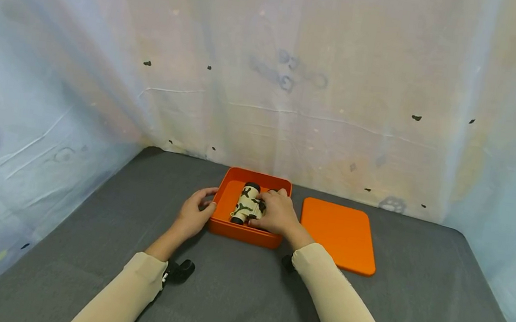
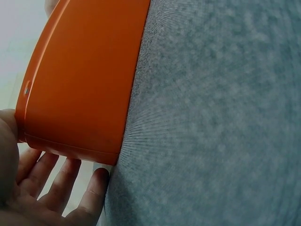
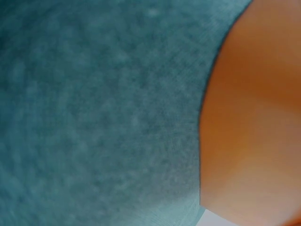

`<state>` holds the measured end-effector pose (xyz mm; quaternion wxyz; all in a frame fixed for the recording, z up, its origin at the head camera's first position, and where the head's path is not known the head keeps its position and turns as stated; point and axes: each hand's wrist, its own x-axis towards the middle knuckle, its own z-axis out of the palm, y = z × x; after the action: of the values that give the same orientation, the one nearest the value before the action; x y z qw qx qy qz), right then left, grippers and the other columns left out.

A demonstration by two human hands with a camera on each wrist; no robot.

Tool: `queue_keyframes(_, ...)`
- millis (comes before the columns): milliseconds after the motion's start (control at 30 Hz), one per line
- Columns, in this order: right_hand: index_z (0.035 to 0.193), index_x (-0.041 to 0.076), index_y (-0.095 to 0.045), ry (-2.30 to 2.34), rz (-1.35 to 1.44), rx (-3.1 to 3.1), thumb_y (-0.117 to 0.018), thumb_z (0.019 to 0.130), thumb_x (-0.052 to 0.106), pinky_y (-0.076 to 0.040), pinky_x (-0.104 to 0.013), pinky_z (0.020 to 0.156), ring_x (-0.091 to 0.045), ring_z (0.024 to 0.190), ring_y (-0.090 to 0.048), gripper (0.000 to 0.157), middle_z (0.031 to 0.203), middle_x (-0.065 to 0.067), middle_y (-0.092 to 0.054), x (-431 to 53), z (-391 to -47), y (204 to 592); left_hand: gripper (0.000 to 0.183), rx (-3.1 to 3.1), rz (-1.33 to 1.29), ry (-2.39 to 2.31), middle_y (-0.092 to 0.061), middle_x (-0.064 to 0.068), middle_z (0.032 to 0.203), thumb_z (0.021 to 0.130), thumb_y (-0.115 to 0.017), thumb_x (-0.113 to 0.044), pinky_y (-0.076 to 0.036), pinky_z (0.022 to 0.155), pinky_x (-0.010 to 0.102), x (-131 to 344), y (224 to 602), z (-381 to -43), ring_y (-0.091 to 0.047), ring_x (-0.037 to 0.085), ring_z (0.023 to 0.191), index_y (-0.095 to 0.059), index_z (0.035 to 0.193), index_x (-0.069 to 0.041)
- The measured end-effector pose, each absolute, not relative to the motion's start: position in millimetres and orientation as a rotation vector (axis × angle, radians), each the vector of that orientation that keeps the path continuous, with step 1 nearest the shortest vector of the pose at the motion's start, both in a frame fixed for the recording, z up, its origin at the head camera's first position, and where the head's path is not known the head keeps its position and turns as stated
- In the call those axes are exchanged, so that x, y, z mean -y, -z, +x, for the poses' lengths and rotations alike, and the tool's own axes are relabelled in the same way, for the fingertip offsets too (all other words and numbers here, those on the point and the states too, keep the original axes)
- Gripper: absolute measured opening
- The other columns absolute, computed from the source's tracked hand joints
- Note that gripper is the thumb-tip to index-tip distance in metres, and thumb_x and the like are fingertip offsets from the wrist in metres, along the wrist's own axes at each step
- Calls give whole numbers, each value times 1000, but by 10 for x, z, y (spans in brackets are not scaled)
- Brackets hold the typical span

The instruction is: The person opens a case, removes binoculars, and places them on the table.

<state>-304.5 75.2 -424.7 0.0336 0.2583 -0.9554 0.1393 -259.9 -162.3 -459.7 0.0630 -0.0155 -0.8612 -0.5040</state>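
Observation:
A pair of binoculars (image 1: 246, 203) in cream and green camouflage with black ends lies inside an orange box (image 1: 240, 234). My right hand (image 1: 276, 213) grips the right side of the binoculars from above, covering much of that barrel. At the box's left side is my left hand (image 1: 194, 212), holding the wall. In the left wrist view, its thumb (image 2: 7, 129) sits at the rim and its fingers (image 2: 63, 183) lie along the outer wall. The right wrist view shows the orange box wall (image 3: 254, 127) close up, with neither the hand nor the binoculars visible.
An orange lid (image 1: 338, 234) lies flat on the dark grey tabletop (image 1: 239, 300), to the right of the box. Behind the table hangs a pale printed curtain (image 1: 346, 85), which also borders it on both sides.

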Motion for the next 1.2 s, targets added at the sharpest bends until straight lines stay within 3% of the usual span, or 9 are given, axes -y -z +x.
queue_keyframes(433,131,11,-59,-598,805,2913,-81,75,41,-44,-42,91,-30,109,-48,67,125,-10,-61,-761,-3034,4187,42,2593,-48,1525,-48,5,143,97,-54,-21,-46,102,48,1631,4588,-2602,-56,29,122,-51,138,-16)
queue_keyframes(1200,131,11,-58,-752,796,2901,-81,75,37,-44,-40,89,-27,108,-43,66,132,-9,-57,-740,-2978,4001,41,2561,-33,1549,-51,6,141,96,-55,-19,-48,99,47,1564,4603,-2597,-58,28,119,-53,137,-16)
